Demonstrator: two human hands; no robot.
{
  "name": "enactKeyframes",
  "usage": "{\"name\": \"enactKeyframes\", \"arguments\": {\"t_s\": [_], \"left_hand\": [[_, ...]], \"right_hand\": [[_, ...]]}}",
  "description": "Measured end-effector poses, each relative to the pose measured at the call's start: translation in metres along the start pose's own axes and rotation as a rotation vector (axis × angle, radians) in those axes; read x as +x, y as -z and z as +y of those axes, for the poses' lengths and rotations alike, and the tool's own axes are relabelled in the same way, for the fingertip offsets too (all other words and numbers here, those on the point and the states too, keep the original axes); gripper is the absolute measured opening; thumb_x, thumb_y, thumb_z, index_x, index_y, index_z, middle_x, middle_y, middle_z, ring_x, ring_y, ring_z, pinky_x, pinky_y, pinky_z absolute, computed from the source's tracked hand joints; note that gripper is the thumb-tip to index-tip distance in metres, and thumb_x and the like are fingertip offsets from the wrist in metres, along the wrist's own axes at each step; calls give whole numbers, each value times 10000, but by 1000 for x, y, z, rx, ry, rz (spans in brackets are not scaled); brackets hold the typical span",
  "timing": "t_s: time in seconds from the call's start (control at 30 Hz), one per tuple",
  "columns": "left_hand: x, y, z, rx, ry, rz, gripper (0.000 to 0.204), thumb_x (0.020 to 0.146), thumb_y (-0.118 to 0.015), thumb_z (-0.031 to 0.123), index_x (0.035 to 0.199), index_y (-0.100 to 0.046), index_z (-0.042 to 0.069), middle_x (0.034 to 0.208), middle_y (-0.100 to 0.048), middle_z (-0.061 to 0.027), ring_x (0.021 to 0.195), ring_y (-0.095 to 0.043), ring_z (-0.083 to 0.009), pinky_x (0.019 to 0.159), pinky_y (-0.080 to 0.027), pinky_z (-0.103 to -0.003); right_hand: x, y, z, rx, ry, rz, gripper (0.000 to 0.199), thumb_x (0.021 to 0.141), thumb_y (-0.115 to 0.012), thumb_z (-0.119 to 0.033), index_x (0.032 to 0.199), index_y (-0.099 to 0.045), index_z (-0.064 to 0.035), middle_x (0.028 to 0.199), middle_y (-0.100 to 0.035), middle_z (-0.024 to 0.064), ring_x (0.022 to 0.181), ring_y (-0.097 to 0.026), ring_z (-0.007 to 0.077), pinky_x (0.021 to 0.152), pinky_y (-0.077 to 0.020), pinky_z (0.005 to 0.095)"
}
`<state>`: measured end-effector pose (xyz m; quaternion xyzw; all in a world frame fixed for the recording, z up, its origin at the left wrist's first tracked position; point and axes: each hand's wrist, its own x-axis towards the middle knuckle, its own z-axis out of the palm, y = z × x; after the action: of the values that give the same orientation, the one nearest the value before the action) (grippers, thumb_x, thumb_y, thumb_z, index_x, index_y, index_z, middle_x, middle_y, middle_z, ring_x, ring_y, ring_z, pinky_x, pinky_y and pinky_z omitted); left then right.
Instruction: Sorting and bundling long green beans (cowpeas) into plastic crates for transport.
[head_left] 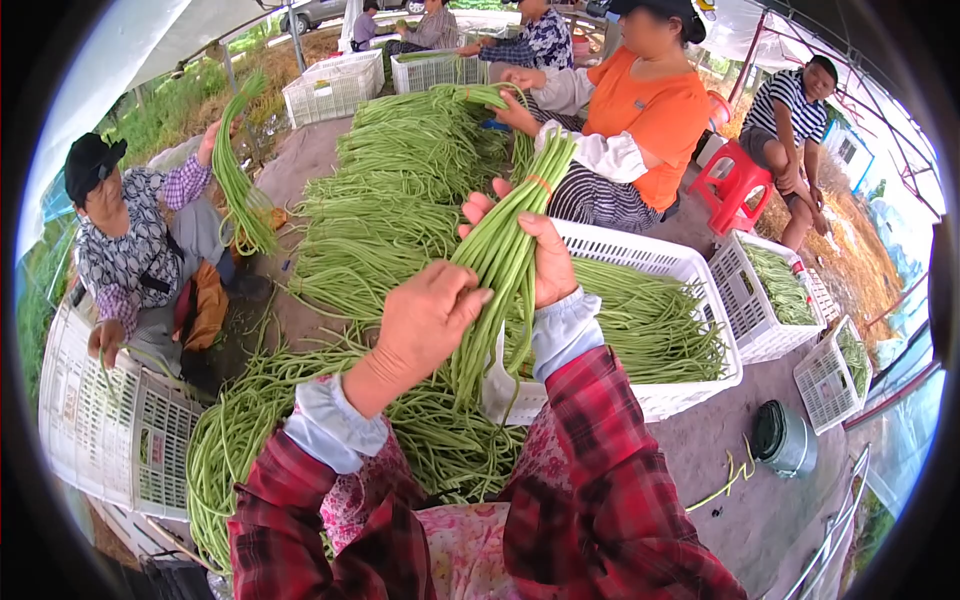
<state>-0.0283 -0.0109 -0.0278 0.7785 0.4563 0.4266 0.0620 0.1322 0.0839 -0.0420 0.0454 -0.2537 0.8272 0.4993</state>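
Observation:
In front of me, my right hand (pixel 548 262) grips a bundle of long green beans (pixel 500 255), its fingers behind the stalks and its thumb alongside. An orange-red band (pixel 541 184) circles the bundle near its upper end, and the lower ends hang down. My left hand (pixel 425 312) is closed beside the bundle, with thumb and fingertips together at its left edge. Whatever sits between those fingertips is too hidden to make out. Below my hands a loose heap of long beans (pixel 255 410) spreads across my lap's front and to the left.
A white crate (pixel 735 350) of beans stands right of my hands. Ahead, rows of bean bundles (pixel 385 215) cover the ground. One person (pixel 130 230) at left lifts beans; another in orange (pixel 640 110) handles a bundle. At right are a red stool (pixel 730 185) and more crates (pixel 755 335).

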Motion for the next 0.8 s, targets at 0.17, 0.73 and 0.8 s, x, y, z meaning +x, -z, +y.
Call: {"name": "enactKeyframes", "arguments": {"t_s": [0.17,0.73,0.8], "left_hand": [[1,-16,1,-74,111,-57,182,857,-635,184,836,-549,24,713,-606,-92,574,-584,-205,537,-451,-310],[-23,4,-14,-221,190,-229,156,906,-545,163,856,-525,17,639,-434,-106,567,-455,-184,549,-392,-316],[-33,17,-26,-230,210,-270,145,899,-545,158,864,-526,18,647,-453,-112,568,-457,-193,555,-394,-324]], "right_hand": [[-1,0,1,-50,23,25,487,852,-539,-69,1314,-387,-79,1213,-530,192,1151,-520,341,1027,-388,521],[8,7,4,-36,240,221,339,908,-559,-303,1166,-474,-99,1049,-571,114,991,-580,274,899,-483,455],[8,11,0,19,252,226,326,904,-568,-291,1156,-478,-103,1055,-567,112,979,-582,274,898,-482,459]]}}
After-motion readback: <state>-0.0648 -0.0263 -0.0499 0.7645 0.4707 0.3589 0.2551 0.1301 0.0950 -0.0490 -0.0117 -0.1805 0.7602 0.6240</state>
